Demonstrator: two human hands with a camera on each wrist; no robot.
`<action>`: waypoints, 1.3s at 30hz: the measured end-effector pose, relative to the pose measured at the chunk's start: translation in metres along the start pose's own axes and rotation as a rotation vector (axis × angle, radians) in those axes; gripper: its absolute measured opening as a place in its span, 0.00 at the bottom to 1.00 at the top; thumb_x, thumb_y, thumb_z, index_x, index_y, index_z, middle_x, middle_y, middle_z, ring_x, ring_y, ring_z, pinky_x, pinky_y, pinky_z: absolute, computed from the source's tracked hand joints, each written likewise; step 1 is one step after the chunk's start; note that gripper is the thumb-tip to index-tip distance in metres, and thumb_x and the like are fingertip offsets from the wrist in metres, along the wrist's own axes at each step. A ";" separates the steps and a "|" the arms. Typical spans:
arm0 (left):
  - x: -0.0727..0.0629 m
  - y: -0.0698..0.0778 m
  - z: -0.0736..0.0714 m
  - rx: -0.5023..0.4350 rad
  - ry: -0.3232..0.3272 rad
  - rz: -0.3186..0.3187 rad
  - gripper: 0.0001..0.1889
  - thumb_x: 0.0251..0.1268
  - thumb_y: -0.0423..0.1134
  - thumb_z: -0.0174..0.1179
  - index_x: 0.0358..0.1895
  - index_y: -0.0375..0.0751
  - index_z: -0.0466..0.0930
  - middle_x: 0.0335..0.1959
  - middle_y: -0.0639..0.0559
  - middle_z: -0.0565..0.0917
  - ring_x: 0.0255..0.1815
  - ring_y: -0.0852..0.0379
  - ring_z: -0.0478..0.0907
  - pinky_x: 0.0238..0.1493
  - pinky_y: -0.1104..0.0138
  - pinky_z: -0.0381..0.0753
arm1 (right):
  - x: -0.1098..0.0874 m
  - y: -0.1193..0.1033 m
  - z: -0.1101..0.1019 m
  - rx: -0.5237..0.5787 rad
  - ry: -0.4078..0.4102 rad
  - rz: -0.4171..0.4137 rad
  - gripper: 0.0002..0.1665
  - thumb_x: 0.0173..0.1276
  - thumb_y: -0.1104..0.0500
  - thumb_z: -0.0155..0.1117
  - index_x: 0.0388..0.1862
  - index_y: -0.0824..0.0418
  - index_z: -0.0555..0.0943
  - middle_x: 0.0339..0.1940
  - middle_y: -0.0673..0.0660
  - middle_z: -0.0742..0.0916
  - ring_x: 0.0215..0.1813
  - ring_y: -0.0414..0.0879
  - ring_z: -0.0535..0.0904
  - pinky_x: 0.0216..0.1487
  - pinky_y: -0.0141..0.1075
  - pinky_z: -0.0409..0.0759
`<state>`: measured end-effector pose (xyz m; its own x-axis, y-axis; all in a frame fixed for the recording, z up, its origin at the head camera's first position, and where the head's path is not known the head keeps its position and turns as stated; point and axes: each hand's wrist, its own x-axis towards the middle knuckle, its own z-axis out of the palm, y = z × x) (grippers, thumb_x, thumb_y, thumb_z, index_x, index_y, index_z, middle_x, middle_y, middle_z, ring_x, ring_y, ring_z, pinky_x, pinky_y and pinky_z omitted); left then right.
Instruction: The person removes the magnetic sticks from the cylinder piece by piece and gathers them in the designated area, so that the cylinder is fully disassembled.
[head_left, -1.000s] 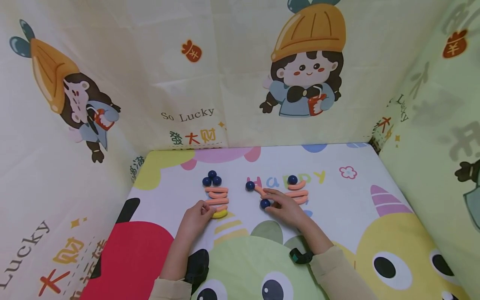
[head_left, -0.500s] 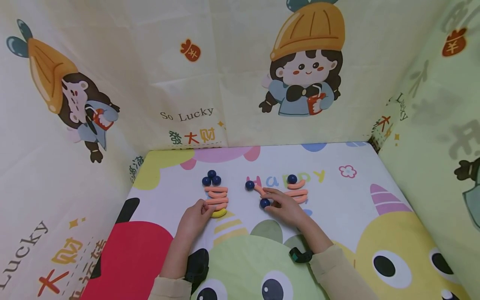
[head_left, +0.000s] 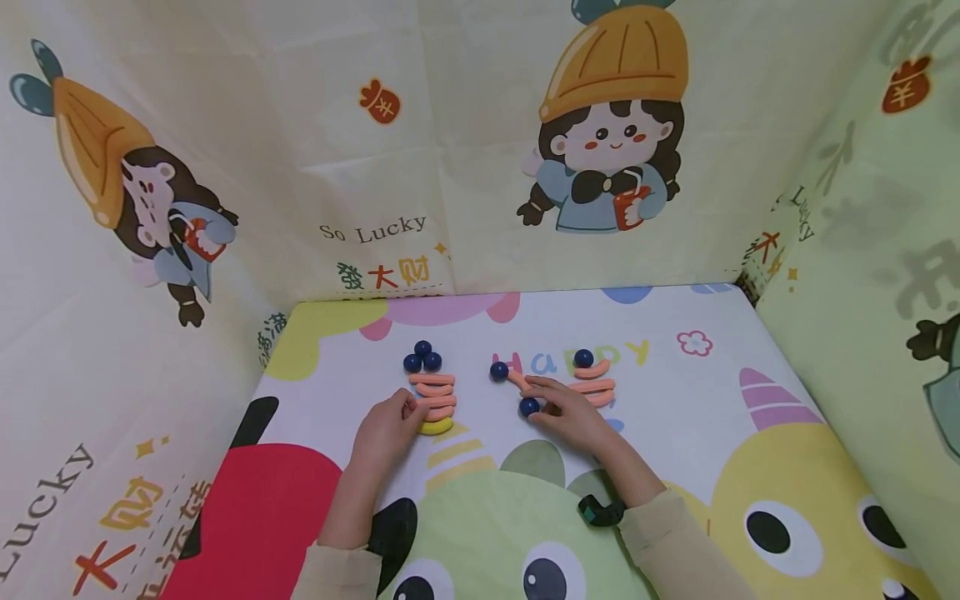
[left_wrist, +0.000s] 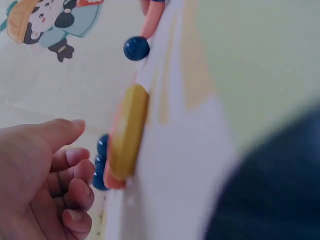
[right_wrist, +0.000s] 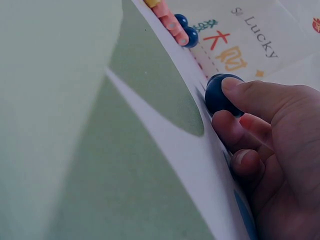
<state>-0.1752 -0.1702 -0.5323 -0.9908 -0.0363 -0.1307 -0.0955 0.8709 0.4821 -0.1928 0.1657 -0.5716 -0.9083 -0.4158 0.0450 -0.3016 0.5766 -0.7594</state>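
Observation:
My left hand [head_left: 387,425] is beside the left end of a stack of toy sticks, fingers loosely curled, with nothing between thumb and fingers in the left wrist view. Nearest it lies a curved yellow stick [left_wrist: 129,132], below several straight and curved pink sticks [head_left: 433,402]. My right hand [head_left: 573,417] pinches a dark blue ball [right_wrist: 220,97], the thumb on its side and a finger under it. A pink stick [head_left: 517,380] runs from under the right fingertips to another dark blue ball [head_left: 499,372]. The fingers hide part of this joined piece.
Several dark blue balls [head_left: 423,360] cluster behind the left stack. Right of the right hand lie more pink sticks [head_left: 592,387] and a single dark blue ball [head_left: 584,358]. A cartoon-printed cloth [head_left: 480,150] stands around the table [head_left: 645,325] at back and sides.
My left hand has drawn back slightly to the left from the yellow and pink sticks, showing more of them. My right hand holds its place on the ball.

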 end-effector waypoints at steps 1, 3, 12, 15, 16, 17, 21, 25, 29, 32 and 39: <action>0.002 0.003 -0.002 -0.011 0.000 0.013 0.15 0.70 0.55 0.57 0.37 0.48 0.74 0.22 0.52 0.73 0.26 0.56 0.71 0.28 0.66 0.67 | 0.000 0.000 0.000 -0.001 0.000 0.000 0.24 0.70 0.49 0.65 0.65 0.42 0.78 0.76 0.43 0.69 0.42 0.36 0.77 0.46 0.34 0.77; 0.006 0.012 -0.005 -0.037 -0.003 0.038 0.13 0.70 0.54 0.58 0.37 0.48 0.75 0.24 0.52 0.74 0.28 0.55 0.71 0.29 0.65 0.68 | 0.000 0.000 0.000 -0.003 -0.002 0.001 0.24 0.70 0.49 0.65 0.65 0.42 0.78 0.76 0.42 0.69 0.42 0.36 0.77 0.46 0.34 0.77; 0.033 0.051 -0.004 -0.070 -0.064 0.184 0.16 0.71 0.54 0.58 0.51 0.49 0.80 0.40 0.55 0.80 0.40 0.55 0.74 0.47 0.62 0.78 | 0.001 0.001 0.001 0.009 -0.006 0.015 0.23 0.70 0.50 0.65 0.64 0.41 0.78 0.75 0.38 0.69 0.42 0.35 0.77 0.46 0.33 0.77; 0.043 0.060 0.001 -0.065 -0.108 0.242 0.19 0.71 0.53 0.58 0.57 0.48 0.79 0.49 0.53 0.81 0.43 0.56 0.75 0.51 0.60 0.79 | 0.001 0.001 0.002 0.007 -0.011 0.014 0.24 0.70 0.50 0.65 0.65 0.41 0.78 0.74 0.37 0.69 0.41 0.34 0.78 0.45 0.32 0.77; 0.046 0.063 0.003 -0.063 -0.124 0.258 0.20 0.71 0.53 0.58 0.59 0.49 0.78 0.52 0.52 0.81 0.45 0.57 0.76 0.52 0.60 0.79 | 0.002 0.001 0.002 0.007 -0.012 0.015 0.24 0.70 0.50 0.65 0.65 0.41 0.77 0.74 0.36 0.69 0.41 0.34 0.78 0.45 0.32 0.77; 0.049 0.065 0.006 -0.063 -0.137 0.270 0.21 0.71 0.53 0.58 0.61 0.49 0.77 0.54 0.52 0.80 0.46 0.57 0.77 0.52 0.59 0.79 | 0.002 0.001 0.002 0.008 -0.012 0.015 0.25 0.70 0.50 0.65 0.65 0.42 0.77 0.74 0.36 0.69 0.40 0.35 0.78 0.45 0.32 0.77; 0.062 0.077 0.014 -0.073 -0.189 0.297 0.26 0.71 0.53 0.58 0.69 0.53 0.70 0.60 0.51 0.77 0.48 0.58 0.77 0.52 0.59 0.80 | 0.002 0.001 0.002 0.007 -0.010 0.023 0.25 0.70 0.50 0.65 0.66 0.41 0.77 0.74 0.34 0.69 0.41 0.35 0.78 0.46 0.33 0.78; 0.070 0.089 0.021 -0.039 -0.210 0.315 0.30 0.71 0.54 0.58 0.73 0.56 0.65 0.65 0.52 0.73 0.48 0.57 0.76 0.53 0.58 0.80 | 0.002 0.001 0.001 0.005 -0.007 0.027 0.26 0.70 0.50 0.66 0.66 0.41 0.77 0.74 0.35 0.69 0.41 0.36 0.78 0.46 0.33 0.78; 0.075 0.097 0.030 0.000 -0.219 0.355 0.30 0.72 0.54 0.57 0.73 0.53 0.65 0.67 0.50 0.72 0.57 0.53 0.76 0.61 0.56 0.77 | 0.001 0.001 0.000 0.006 -0.006 0.015 0.26 0.70 0.50 0.66 0.67 0.42 0.76 0.74 0.36 0.69 0.40 0.35 0.78 0.45 0.33 0.78; 0.076 0.100 0.036 0.025 -0.222 0.377 0.28 0.73 0.53 0.55 0.72 0.53 0.67 0.67 0.49 0.73 0.66 0.51 0.72 0.67 0.53 0.71 | 0.001 0.001 -0.001 0.004 -0.004 0.012 0.25 0.70 0.50 0.65 0.66 0.42 0.77 0.74 0.37 0.69 0.41 0.35 0.78 0.46 0.33 0.78; 0.074 0.101 0.049 0.059 -0.197 0.357 0.24 0.74 0.54 0.51 0.69 0.52 0.70 0.65 0.49 0.74 0.68 0.50 0.71 0.69 0.53 0.69 | 0.000 0.002 -0.001 0.006 -0.008 0.003 0.24 0.71 0.50 0.64 0.66 0.43 0.77 0.75 0.37 0.68 0.42 0.34 0.78 0.47 0.33 0.78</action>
<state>-0.2538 -0.0609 -0.5356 -0.9225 0.3632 -0.1305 0.2627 0.8387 0.4771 -0.1934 0.1673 -0.5723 -0.9069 -0.4198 0.0371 -0.2968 0.5738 -0.7633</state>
